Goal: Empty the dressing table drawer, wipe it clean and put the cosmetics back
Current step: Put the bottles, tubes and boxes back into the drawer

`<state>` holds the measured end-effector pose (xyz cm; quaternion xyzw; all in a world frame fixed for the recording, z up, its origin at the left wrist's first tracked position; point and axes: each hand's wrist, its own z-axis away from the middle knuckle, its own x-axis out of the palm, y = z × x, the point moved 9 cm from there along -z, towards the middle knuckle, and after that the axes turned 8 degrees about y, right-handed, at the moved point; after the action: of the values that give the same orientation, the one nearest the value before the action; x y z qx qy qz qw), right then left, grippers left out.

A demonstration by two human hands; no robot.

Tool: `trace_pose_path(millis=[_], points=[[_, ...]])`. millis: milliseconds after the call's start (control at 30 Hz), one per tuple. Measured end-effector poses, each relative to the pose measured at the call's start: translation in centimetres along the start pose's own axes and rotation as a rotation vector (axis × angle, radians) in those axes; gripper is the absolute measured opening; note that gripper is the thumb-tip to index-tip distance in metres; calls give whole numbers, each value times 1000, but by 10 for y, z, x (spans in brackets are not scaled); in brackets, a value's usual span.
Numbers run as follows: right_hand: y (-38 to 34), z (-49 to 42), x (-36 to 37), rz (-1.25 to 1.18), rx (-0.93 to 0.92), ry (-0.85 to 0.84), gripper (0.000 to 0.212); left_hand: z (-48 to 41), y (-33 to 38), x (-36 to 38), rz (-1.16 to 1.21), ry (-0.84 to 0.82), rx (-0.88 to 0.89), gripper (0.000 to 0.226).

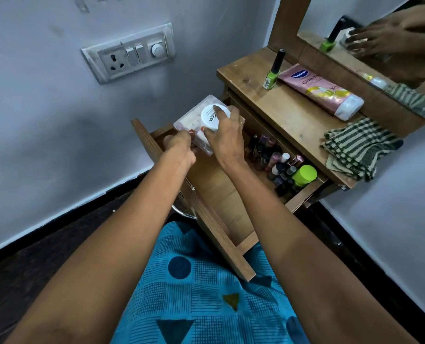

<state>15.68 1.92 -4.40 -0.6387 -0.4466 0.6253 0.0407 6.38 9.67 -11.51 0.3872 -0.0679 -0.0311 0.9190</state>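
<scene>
Directly above the open drawer (221, 194), left grip (179, 145) pinched the near end of a clear box (191, 115); right grip (225, 137) curled around a white jar (209, 117) atop that box. Small bottles (276, 162) stood packed along the drawer's back edge. On the tabletop (288, 112): green polish bottle (273, 70) upright, pink tube (320, 91) lying beside it, striped cloth (357, 147) folded

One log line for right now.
left hand: holds box | right hand: grips jar atop box | drawer: open, bottles inside | tabletop: tube, cloth
</scene>
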Motion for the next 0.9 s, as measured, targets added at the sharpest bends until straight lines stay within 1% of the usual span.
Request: trace_pose_path(millis=[133,233,367,567,733,800,900], points=[[12,5,10,-9,29,-12,56,-7,-8,2,-84,40,23,16],[21,10,15,0,46,-22,57,-8,-13,5,-124,35,38,15],[33,19,22,16,85,-46,57,-8,-26,6,-152,33,3,27],[46,26,35,16,106,-92,56,-11,-40,8,-127,71,-71,27],[52,25,45,17,110,-101,54,-17,-45,14,-102,79,-86,34],[54,23,47,24,108,-97,53,-19,-45,16,-117,71,-111,37],[56,19,49,19,117,-95,52,-18,-42,24,-169,-2,-82,28]])
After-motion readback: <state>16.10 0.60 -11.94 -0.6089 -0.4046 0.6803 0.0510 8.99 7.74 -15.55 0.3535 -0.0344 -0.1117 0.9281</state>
